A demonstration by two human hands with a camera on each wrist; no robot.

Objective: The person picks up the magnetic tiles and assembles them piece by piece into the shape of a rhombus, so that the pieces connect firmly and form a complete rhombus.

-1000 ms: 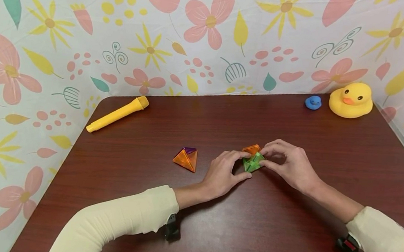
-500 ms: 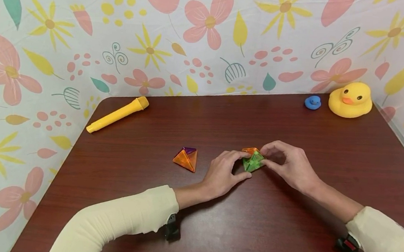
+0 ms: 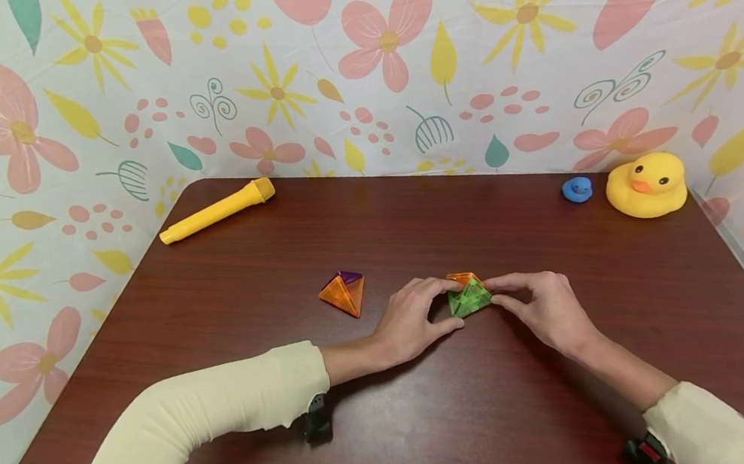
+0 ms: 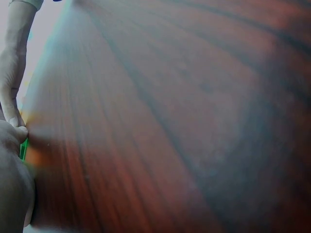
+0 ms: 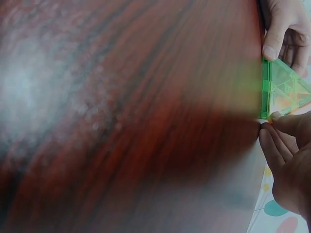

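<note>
A small pyramid of see-through magnetic tiles stands on the dark wood table, with green tiles [image 3: 470, 301] at the front and an orange tile [image 3: 460, 277] behind. From its left side the left hand [image 3: 406, 321] holds it, index finger over the top and thumb at the front lower corner. At the right corner the right hand [image 3: 554, 312] pinches the edge between thumb and index finger. The right wrist view shows the green tile [image 5: 286, 85] between both hands. In the left wrist view only a green sliver [image 4: 23, 149] shows beside the fingers.
Left of the hands sits another tile pyramid [image 3: 343, 293], orange and purple. A yellow toy microphone [image 3: 218, 210] lies at the back left. A small blue duck [image 3: 577, 189] and a large yellow duck [image 3: 647, 185] stand at the back right, before a flowered cloth [image 3: 383, 127].
The right hand has shifted slightly right, its fingertips now at the pyramid's right corner, and more of the green tiles shows. The orange tile has tilted lower; the left hand stays put.
</note>
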